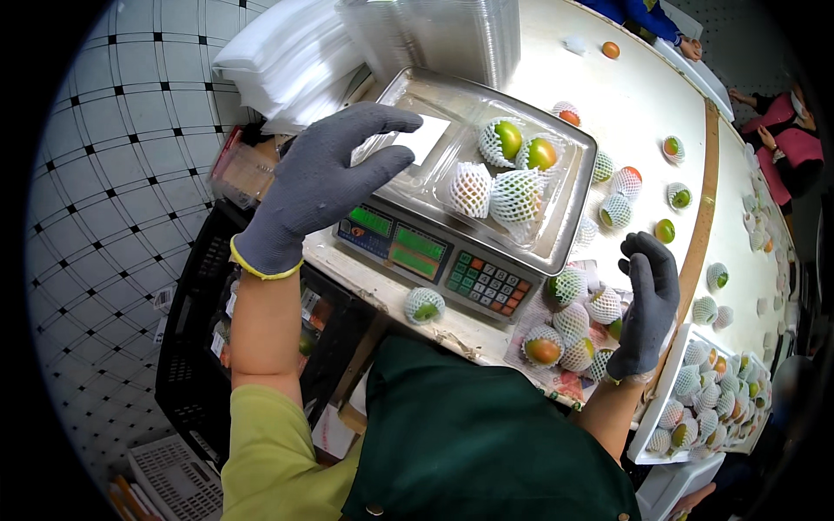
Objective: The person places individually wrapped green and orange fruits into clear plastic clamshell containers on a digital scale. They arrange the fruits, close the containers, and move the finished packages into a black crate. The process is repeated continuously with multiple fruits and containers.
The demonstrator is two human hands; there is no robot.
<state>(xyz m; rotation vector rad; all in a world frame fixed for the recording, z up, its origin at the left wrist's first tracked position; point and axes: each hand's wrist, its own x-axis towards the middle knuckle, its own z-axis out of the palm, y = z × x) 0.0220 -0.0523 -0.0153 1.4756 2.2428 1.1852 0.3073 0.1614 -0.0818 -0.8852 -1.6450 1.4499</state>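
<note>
A clear plastic clamshell box (434, 187) lies unfolded on the metal pan (566, 227) of a digital scale (401, 241). In one half sit several round green-and-orange fruits (542, 154) in white foam nets; on the other half lies a white card (423, 140). My left hand (326, 178), in a grey glove, hovers over the card side, thumb and fingers apart around nothing. My gloved right hand (647, 304) is to the right of the scale, beside a heap of netted fruits (571, 321). Its fingers are loosely bent and apart, with nothing visible in them.
Stacked clear boxes (434, 39) and white foam sheets (282, 61) stand behind the scale. One netted fruit (424, 306) sits before it. A white crate of netted fruits (645, 438) is at right, a black crate (178, 347) below left. Co-workers' hands (691, 48) show at far right.
</note>
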